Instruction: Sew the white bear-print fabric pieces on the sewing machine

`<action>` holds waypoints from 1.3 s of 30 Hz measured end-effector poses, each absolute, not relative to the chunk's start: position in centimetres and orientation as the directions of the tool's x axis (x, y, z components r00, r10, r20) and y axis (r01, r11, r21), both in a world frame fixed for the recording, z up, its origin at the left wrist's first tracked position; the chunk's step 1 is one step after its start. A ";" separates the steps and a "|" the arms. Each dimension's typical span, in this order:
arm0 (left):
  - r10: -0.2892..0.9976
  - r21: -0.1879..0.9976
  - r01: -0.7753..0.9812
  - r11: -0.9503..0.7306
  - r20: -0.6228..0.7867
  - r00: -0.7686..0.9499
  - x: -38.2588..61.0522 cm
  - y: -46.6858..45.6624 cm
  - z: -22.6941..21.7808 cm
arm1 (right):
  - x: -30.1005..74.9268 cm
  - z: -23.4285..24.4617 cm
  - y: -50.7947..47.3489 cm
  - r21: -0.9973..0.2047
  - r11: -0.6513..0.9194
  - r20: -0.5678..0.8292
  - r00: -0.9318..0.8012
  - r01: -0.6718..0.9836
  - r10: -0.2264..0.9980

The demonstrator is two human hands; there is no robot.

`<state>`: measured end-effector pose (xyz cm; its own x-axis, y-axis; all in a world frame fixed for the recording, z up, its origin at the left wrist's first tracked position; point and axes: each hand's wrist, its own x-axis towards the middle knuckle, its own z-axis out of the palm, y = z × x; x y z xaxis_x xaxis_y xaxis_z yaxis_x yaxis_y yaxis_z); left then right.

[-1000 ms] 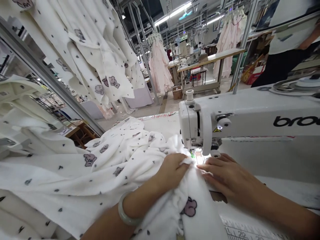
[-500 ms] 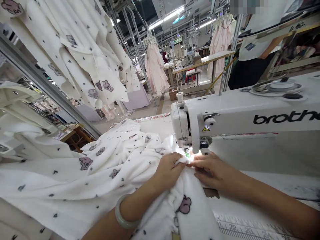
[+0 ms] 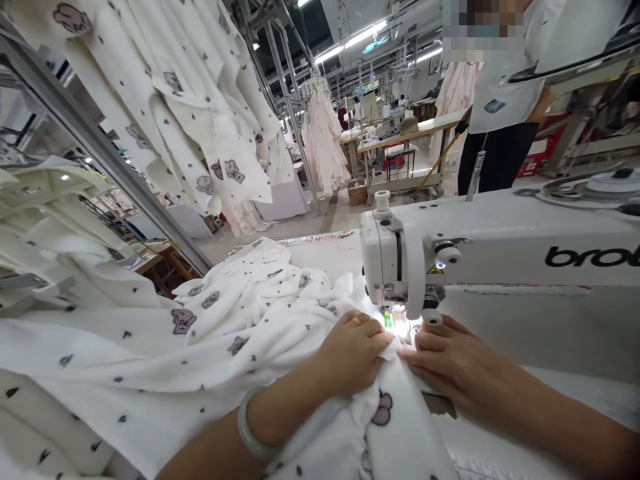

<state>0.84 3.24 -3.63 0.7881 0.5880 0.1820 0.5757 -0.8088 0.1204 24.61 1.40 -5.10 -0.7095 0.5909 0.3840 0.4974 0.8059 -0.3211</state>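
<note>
White plush fabric [image 3: 280, 327] with purple bear prints and small dark marks is bunched over the sewing machine bed. My left hand [image 3: 353, 353], wearing a ring and a pale bangle [image 3: 246, 423], has its fingers closed on the fabric edge just before the needle area. To the right of it, my right hand [image 3: 457, 360] has its fingers stretched out and apart, the tips touching the fabric edge and machine bed. The white sewing machine head [image 3: 393, 257] stands above, its lamp lighting the green-marked presser foot [image 3: 387, 318]. The stitching point is partly hidden by glare.
Printed white garments [image 3: 195, 113] hang at upper left beside a metal rail [image 3: 107, 157]. Pink garments [image 3: 324, 137] hang farther back. Another person [image 3: 500, 113] stands behind the machine arm. A ruler strip [image 3: 480, 467] lies along the front edge, and a basket [image 3: 357, 192] is on the floor.
The view has shifted, so the machine sits farther right and lower. My left fingers have moved over the fabric edge; my right fingers have spread. The person behind shows more fully.
</note>
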 end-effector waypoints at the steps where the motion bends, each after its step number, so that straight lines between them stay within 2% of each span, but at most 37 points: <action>1: 0.584 0.096 0.577 -0.811 0.179 0.791 0.9 3.4 -3.6 | 24.6 -5.2 1.5 -0.326 0.798 0.377 -0.704 0.508 0.602; 5: 0.538 0.004 0.547 -0.837 0.190 0.821 0.9 3.4 -3.4 | 24.8 -5.0 1.5 -0.326 0.797 0.337 -0.725 0.508 0.600; 7: 0.539 0.014 0.546 -0.837 0.190 0.821 0.8 3.3 -3.5 | 24.8 -4.9 1.4 -0.328 0.808 0.344 -0.735 0.489 0.584; 9: 0.585 0.107 0.577 -0.810 0.226 0.779 0.8 3.3 -3.8 | 24.8 -4.7 1.2 -0.336 0.811 0.345 -0.738 0.479 0.580; 13: 0.745 0.403 0.631 -0.663 0.278 0.606 1.0 3.6 -4.1 | 24.6 -4.4 1.0 -0.357 0.802 0.314 -0.746 0.480 0.587; 16: 0.781 0.462 0.637 -0.617 0.263 0.566 1.3 3.5 -4.0 | 24.5 -4.0 0.9 -0.354 0.802 0.303 -0.752 0.482 0.586; 18: 0.744 0.399 0.633 -0.663 0.265 0.613 1.3 3.2 -3.8 | 24.6 -3.9 1.0 -0.351 0.805 0.291 -0.762 0.478 0.579; 20: 0.687 0.281 0.628 -0.726 0.252 0.682 1.3 2.7 -3.6 | 24.9 -3.9 1.1 -0.348 0.805 0.298 -0.757 0.481 0.581; 22: 0.644 0.169 0.622 -0.765 0.234 0.728 1.3 2.1 -3.3 | 25.2 -4.3 1.3 -0.320 0.806 0.352 -0.727 0.499 0.590; 25: 0.618 0.081 0.617 -0.782 0.227 0.753 1.3 1.5 -3.2 | 25.5 -5.1 1.6 -0.247 0.801 0.423 -0.683 0.546 0.596; 33: 0.611 -0.027 0.628 -0.778 0.199 0.766 1.5 2.5 -3.7 | 25.0 -6.0 1.8 -0.215 0.699 0.380 -0.601 0.682 0.703; 39: 0.621 0.003 0.640 -0.768 0.247 0.744 1.4 2.7 -4.1 | 25.4 -6.3 2.0 -0.211 0.689 0.344 -0.607 0.694 0.716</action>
